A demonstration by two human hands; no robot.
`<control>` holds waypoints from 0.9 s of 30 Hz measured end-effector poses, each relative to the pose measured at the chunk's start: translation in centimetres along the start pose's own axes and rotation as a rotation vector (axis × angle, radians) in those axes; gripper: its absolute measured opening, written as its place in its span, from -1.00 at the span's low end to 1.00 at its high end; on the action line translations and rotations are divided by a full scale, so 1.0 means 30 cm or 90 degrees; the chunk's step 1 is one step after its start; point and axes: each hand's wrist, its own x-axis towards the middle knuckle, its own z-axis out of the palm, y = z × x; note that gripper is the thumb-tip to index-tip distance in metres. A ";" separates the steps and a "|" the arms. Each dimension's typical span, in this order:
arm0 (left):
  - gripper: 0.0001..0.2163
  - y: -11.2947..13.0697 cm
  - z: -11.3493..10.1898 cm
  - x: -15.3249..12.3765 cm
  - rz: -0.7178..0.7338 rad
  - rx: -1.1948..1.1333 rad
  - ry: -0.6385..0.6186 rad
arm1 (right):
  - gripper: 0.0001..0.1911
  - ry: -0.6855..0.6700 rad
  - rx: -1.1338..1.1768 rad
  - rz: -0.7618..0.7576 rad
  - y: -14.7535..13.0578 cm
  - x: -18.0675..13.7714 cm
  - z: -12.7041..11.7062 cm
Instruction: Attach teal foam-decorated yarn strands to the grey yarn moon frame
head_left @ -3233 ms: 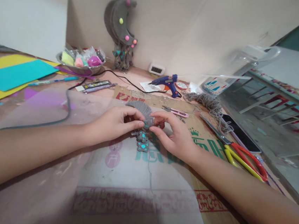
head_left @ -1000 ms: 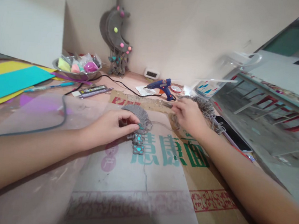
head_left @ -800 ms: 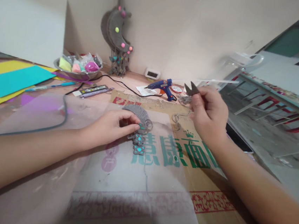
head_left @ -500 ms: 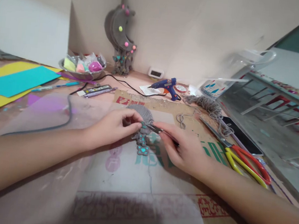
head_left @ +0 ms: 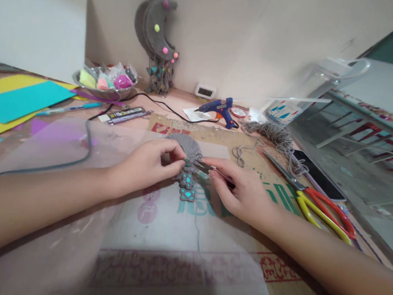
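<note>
A grey yarn-wrapped disc (head_left: 184,147) lies on the translucent sheet (head_left: 160,237) in front of me. Flower-shaped grey charms with turquoise centres (head_left: 187,194) hang from its near edge in a short column. With thumb and forefinger, my left hand (head_left: 158,162) pinches the upper part of this charm strand, partly hiding it. My right hand (head_left: 239,186) is closed around a pair of dark tweezers (head_left: 204,167), whose tips point left and reach the strand beside my left fingertips. Whether the tips grip anything is too small to tell.
Behind the disc rests a blue glue gun (head_left: 219,109). Scissors (head_left: 319,208) with red and yellow handles, a phone (head_left: 319,175) and grey yarn (head_left: 270,138) lie to the right. A bowl (head_left: 106,93) of packets stands back left, near a moon ornament (head_left: 155,27).
The view has shifted slightly, so most things sit a little higher in the picture. Both hands keep nearly the same pose around the charm strand.
</note>
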 end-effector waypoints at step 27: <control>-0.93 -0.008 0.005 0.001 -0.009 -0.010 -0.006 | -0.67 -0.003 -0.024 -0.022 -0.010 0.003 -0.002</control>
